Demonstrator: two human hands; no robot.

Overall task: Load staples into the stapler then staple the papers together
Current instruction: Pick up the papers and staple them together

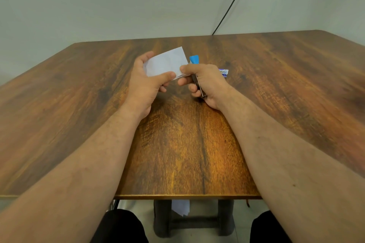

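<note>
Left hand [147, 83] pinches the papers [166, 63] above the worktop [183, 144]; right hand [205, 83] grips the stapler [198, 83], long axis pointing away, blue tip farthest.

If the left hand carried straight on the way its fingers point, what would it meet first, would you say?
Probably the right hand, which grips the stapler at the edge of the papers that the left hand pinches; depth is hard to judge.
</note>
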